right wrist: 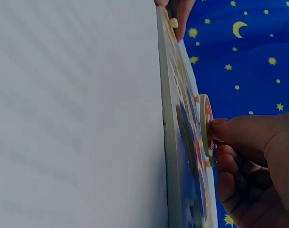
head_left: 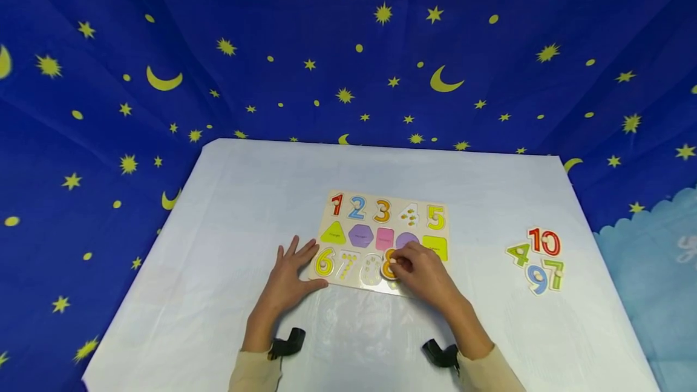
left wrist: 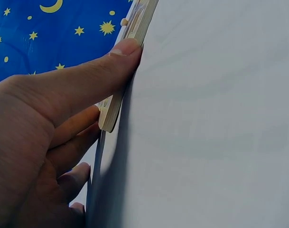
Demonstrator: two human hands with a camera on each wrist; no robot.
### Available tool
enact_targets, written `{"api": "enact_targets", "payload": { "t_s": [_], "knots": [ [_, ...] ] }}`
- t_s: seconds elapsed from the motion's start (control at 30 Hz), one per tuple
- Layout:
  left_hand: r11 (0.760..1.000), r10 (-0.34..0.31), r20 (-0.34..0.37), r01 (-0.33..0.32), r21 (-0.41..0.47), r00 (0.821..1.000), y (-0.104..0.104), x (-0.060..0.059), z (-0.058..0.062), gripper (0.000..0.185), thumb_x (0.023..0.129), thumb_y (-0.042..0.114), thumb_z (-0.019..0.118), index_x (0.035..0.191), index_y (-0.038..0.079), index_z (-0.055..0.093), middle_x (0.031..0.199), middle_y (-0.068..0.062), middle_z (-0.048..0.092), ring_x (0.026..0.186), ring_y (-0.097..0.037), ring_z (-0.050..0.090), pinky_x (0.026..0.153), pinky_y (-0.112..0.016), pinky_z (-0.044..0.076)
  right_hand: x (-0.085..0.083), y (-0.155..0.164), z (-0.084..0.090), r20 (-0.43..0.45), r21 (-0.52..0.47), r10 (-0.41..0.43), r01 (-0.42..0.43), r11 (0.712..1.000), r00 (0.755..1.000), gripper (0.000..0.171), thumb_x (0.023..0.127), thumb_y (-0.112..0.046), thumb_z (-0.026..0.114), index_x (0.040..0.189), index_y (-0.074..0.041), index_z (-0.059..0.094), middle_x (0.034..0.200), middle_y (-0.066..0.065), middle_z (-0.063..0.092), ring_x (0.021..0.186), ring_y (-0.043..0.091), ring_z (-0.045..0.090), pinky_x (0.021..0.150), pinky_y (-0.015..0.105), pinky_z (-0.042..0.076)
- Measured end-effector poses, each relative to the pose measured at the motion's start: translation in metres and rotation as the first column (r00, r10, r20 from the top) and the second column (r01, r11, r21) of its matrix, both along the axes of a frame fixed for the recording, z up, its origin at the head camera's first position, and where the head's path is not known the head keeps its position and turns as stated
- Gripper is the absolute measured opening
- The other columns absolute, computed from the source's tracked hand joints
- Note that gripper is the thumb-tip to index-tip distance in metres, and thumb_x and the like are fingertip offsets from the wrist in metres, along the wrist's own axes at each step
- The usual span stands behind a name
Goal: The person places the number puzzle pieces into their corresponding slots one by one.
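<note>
A wooden number puzzle board [head_left: 397,203] lies on the white table. My right hand [head_left: 422,271] pinches the orange number 8 piece [head_left: 387,266] just above the bottom row, right of the 8-shaped recess [head_left: 371,270]. In the right wrist view, that 8 piece [right wrist: 205,126] stands off the board face, held between thumb and fingers. Fingers spread, my left hand [head_left: 287,278] touches the board's lower left corner, its thumb on the near edge. Number pieces 1, 2, 3, 5 and 6 sit in the board; the recesses for 4 and 7 are bare. My right hand hides the lower right part.
Loose pieces lie at the table's right: a red 10 [head_left: 544,241], a green 4 [head_left: 519,254], a blue 9 [head_left: 537,280] and a green 7 [head_left: 554,274]. Behind the white table [head_left: 261,186] hangs a blue curtain [head_left: 305,29] with moons and stars.
</note>
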State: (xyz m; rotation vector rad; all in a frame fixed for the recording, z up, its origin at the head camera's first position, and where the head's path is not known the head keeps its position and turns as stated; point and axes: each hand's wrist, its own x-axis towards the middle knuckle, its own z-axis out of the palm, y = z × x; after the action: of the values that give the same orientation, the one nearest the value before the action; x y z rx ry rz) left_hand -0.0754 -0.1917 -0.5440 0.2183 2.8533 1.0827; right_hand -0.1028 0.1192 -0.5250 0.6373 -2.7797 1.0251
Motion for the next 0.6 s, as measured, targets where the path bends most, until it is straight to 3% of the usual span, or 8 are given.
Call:
{"api": "enact_targets", "payload": {
  "t_s": [0.3,0.6],
  "knots": [
    [1.000,0.010,-0.019,-0.010,0.005,1.000,0.001,-0.001,-0.002,0.086,0.067,0.038,0.087,0.141,0.014,0.050,0.146,0.002,0.043,0.145,-0.026,0.014,0.116,-0.049,0.000,0.001,-0.011,-0.002,0.001,-0.004,0.037,-0.037,0.999,0.999,0.012,0.077,-0.016,0.080,0.087,-0.014,0.074,0.074,-0.014,0.049,0.065,0.004,0.046,0.057,0.020,0.043],
    [1.000,0.000,0.005,0.000,-0.002,1.000,0.001,-0.001,0.000,0.087,0.067,0.039,0.087,0.142,0.014,0.049,0.147,0.002,0.042,0.145,-0.025,0.011,0.116,-0.048,-0.003,-0.001,-0.023,-0.001,-0.003,-0.021,0.075,-0.075,0.997,0.997,0.013,0.077,-0.013,0.079,0.088,-0.011,0.073,0.073,-0.013,0.050,0.065,0.004,0.046,0.056,0.019,0.044]
  ]
}}
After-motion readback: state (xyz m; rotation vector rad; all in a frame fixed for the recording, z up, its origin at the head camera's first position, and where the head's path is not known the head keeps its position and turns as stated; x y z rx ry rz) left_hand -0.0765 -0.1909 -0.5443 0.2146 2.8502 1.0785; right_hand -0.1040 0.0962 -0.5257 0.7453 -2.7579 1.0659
